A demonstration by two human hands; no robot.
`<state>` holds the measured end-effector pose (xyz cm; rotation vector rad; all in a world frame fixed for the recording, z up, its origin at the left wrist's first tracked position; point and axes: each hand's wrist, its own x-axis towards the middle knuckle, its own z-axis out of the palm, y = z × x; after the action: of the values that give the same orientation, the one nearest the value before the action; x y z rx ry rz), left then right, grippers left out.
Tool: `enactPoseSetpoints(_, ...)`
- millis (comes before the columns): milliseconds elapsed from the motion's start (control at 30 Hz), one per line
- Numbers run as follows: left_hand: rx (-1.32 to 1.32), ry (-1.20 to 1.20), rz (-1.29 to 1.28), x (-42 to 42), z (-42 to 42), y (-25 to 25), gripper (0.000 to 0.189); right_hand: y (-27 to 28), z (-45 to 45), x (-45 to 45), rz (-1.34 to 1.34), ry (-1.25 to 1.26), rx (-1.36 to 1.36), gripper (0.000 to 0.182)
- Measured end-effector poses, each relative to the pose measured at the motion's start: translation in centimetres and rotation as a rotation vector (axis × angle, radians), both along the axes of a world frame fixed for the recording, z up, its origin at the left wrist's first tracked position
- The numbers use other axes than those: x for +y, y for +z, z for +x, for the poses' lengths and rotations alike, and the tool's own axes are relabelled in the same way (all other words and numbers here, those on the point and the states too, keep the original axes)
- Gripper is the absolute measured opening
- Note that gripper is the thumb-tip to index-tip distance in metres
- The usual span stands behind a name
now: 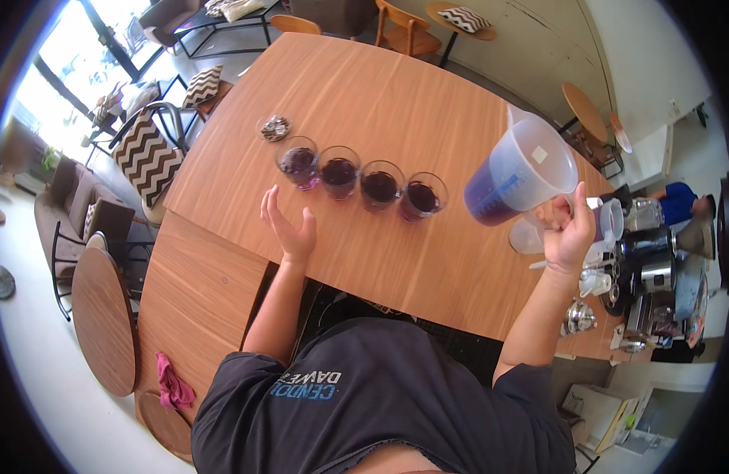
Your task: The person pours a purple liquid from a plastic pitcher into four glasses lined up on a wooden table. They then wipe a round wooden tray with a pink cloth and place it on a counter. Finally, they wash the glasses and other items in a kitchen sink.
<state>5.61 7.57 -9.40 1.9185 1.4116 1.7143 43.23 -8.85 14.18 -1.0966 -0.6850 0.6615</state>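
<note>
My right hand (563, 228) grips the handle of a translucent plastic measuring jug (521, 169), which is tilted and holds purple-blue liquid. Left of the jug, several clear glasses stand in a slanting row on the wooden table (364, 89), each with dark purple liquid; the leftmost glass (298, 165) looks lighter, the rightmost glass (422, 198) is nearest to the jug. My left hand (288, 228) is raised just below the leftmost glass, fingers apart, holding nothing. A small clear dish (274, 128) with dark and shiny bits sits beyond that glass. No stream from the jug shows.
Behind my right hand are a clear round vessel (525, 237), another jug (610, 220), a white teapot (594, 282) and a metal kettle (578, 318). A person in a blue top (679, 202) is at the far right. A pink cloth (174, 382) lies lower left.
</note>
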Motion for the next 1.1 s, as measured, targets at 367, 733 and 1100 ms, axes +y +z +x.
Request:
enactPoseSetpoints(367, 0.084, -1.012, -0.312, -11.7, 19.6, 8.5, 0.084, -0.5, 13.0, -10.8, 0.079, -0.368, 0.043, 0.034)
enactPoseSetpoints(733, -0.090, -0.881, -0.896, -15.7, 39.9, 4.0, 0.091, -7.0, 21.8, -14.4, 0.021, -0.425, 0.024, 0.031)
enactPoseSetpoints(1100, -0.317, -0.780, -0.952, -14.9, 44.1, 1.9, 0.064, -15.6, 25.1, -13.8, -0.123, -0.396, 0.062, 0.034)
